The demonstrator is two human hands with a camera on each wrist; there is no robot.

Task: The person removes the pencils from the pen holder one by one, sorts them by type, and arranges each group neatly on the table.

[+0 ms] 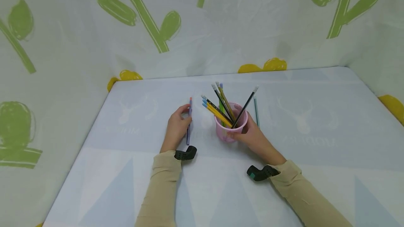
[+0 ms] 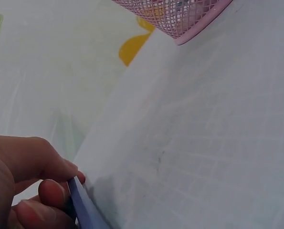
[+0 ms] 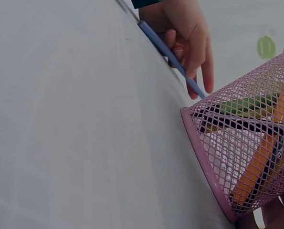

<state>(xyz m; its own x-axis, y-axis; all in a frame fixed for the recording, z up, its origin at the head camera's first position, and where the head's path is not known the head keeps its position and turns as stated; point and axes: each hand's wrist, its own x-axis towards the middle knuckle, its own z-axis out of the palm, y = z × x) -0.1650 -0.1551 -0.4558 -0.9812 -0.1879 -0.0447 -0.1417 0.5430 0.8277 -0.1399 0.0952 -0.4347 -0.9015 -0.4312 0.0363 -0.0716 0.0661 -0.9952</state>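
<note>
A blue pencil [image 1: 188, 125], lying lengthwise away from the person, is pinched by the left hand [image 1: 177, 128]. The pink mesh cup [image 1: 230, 129] is gripped by the right hand [image 1: 252, 134]; its mesh is shown only in the wrist views.

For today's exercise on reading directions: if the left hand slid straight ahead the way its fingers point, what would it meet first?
Probably nothing: the left hand, gripping the blue pencil, points up the table, passing left of the pink mesh cup toward the backdrop. Depth is unclear.

Blue pencil [image 1: 188, 125] lying flat on table, left of pink mesh cup [image 1: 228, 129] standing upright holding pencils.
</note>
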